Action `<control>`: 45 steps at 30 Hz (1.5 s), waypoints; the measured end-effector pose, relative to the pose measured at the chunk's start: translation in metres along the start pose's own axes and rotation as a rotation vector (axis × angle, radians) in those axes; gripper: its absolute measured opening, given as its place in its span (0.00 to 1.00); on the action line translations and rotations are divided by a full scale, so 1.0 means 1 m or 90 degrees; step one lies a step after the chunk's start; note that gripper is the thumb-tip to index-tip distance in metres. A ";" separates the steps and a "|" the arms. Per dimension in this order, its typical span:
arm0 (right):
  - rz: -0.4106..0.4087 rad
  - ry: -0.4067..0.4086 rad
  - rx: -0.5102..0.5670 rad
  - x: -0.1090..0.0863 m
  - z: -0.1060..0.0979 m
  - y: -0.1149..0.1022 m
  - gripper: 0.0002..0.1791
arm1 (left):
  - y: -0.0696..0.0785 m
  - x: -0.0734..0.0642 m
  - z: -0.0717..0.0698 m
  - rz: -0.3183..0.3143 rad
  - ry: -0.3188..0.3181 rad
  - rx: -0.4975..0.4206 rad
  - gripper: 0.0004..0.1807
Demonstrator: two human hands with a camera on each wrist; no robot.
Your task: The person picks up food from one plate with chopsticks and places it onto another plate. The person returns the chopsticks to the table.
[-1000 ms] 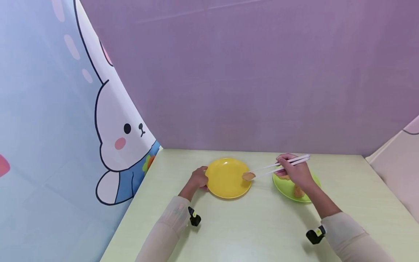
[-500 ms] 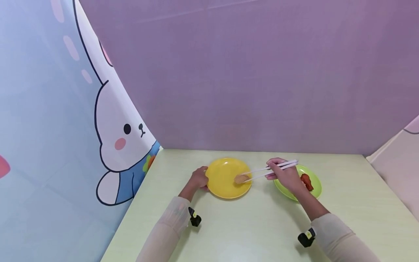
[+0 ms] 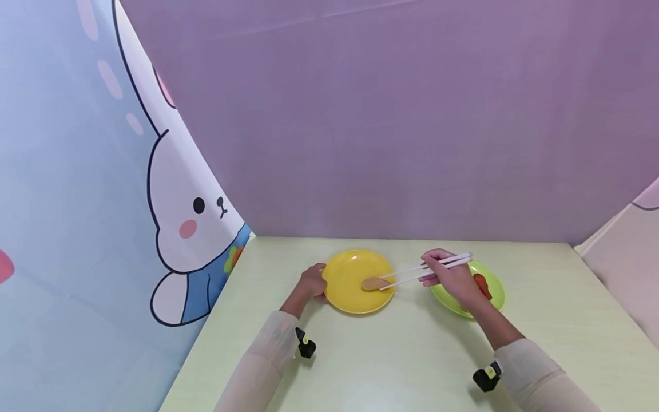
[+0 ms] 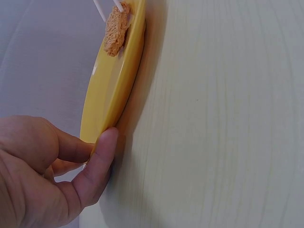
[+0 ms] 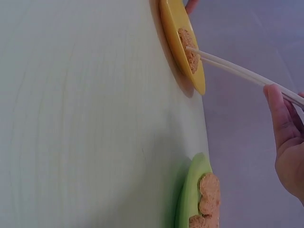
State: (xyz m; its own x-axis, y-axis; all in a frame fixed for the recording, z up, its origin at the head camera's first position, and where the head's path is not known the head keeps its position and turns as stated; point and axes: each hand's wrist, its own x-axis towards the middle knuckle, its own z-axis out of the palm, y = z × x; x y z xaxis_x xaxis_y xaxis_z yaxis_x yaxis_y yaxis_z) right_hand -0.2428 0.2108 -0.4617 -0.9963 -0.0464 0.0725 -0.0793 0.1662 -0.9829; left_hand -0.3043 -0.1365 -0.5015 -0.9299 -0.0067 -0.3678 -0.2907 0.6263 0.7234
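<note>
My left hand [image 3: 311,280] holds the left rim of a yellow plate [image 3: 347,272], with thumb and fingers pinching the edge in the left wrist view. On the plate's right half is a breaded piece of fried chicken [image 4: 116,33]. A pair of white chopsticks [image 5: 242,72] is gripped in my right hand [image 3: 453,278], above the green plate's left side. The chopstick tips stand apart over the right end of the chicken piece, right at its surface.
A green plate [image 3: 497,289] stands to the right, partly hidden by my right hand and forearm. On it lie a reddish-brown food piece [image 3: 481,283] and breaded pieces [image 5: 209,192]. A purple backdrop [image 3: 412,143] rises behind the pale table [image 3: 381,360].
My right hand has moved left, carrying the fried chicken from the yellow plate's right edge farther in. The chopstick tips have spread, and the chicken has turned. My left hand keeps its place.
</note>
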 end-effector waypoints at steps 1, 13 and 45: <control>0.001 0.004 0.010 -0.001 -0.001 0.000 0.17 | -0.001 0.000 0.000 0.004 0.001 0.001 0.41; -0.013 0.033 0.107 -0.008 -0.031 0.000 0.06 | -0.006 0.004 -0.001 0.017 0.001 0.006 0.41; -0.053 0.078 0.107 -0.033 -0.118 0.011 0.11 | -0.010 0.003 -0.001 0.031 0.005 0.009 0.42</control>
State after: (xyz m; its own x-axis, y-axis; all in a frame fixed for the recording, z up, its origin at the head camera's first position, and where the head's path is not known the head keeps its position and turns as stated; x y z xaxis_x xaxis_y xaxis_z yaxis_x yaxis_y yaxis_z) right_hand -0.2150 0.3306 -0.4549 -0.9839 0.0693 0.1648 -0.1652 -0.0006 -0.9863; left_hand -0.3044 -0.1430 -0.5091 -0.9446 0.0185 -0.3277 -0.2415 0.6367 0.7323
